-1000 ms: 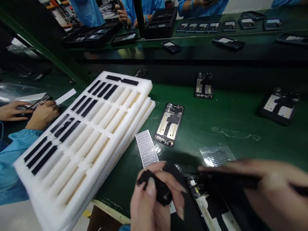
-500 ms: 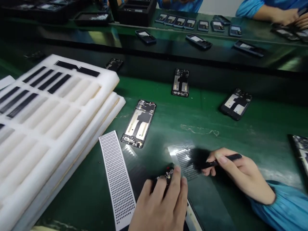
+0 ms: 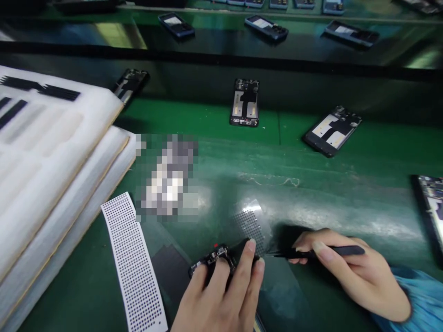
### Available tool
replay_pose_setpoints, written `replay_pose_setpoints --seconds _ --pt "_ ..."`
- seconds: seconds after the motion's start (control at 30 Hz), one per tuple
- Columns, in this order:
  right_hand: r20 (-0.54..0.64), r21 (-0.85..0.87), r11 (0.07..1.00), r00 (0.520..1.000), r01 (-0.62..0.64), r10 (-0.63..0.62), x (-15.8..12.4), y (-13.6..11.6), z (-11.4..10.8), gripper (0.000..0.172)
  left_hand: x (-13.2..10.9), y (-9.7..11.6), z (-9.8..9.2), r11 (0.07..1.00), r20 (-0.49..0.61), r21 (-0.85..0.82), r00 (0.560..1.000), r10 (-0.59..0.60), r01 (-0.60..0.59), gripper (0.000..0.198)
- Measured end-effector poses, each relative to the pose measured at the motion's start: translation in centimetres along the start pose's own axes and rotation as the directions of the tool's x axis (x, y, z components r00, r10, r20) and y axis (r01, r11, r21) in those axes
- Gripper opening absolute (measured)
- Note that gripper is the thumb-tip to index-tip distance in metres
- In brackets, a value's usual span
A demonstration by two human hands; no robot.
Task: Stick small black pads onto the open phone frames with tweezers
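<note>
A green bench (image 3: 221,177) carries stacked white foam trays (image 3: 62,166) at the left, beside a dotted white strip (image 3: 134,263). The left hand (image 3: 218,295) lies over an opened phone (image 3: 218,252) in the foreground, touching it; whether its grip closes, I cannot tell. The right hand (image 3: 342,265) has its grip pinching black tweezers (image 3: 348,250), tips near a clear dotted sheet (image 3: 252,225).

Phone (image 3: 220,252): black, opened, circuitry bare at top; mostly covered, slanted toward eleven o'clock; at six o'clock in view. Tweezers (image 3: 347,250): black, nearly level, gripped, at four o'clock; tips toward nine. Film (image 3: 249,224): clear, dark-dotted, at five o'clock.
</note>
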State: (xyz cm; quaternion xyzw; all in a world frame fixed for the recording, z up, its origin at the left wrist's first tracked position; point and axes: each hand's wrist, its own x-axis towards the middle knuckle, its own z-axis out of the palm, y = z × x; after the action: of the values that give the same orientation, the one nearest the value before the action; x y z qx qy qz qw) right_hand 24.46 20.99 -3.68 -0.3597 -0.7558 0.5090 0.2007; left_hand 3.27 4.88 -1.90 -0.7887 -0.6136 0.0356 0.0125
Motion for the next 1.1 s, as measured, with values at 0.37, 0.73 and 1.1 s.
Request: replay_pose_setpoints --seconds 0.37,0.73,1.1 --pt "0.085 0.043 0.998 0.995 0.047 -0.051 0.1 0.3 0.0 0.02 0.4 0.3 0.0 0.999 0.031 0.034 0.999 0.017 -0.018 0.052" --pt "0.14 0.012 0.991 0.981 0.133 -0.133 0.8 0.0 0.0 0.024 0.5 0.3 -0.5 0.999 0.093 -0.046 0.996 0.012 -0.008 0.054" --pt "0.166 0.083 0.99 0.978 0.114 -0.127 0.7 0.1 0.2 0.025 1.0 -0.1 -1.1 0.996 0.121 -0.085 0.992 0.017 -0.007 0.059"
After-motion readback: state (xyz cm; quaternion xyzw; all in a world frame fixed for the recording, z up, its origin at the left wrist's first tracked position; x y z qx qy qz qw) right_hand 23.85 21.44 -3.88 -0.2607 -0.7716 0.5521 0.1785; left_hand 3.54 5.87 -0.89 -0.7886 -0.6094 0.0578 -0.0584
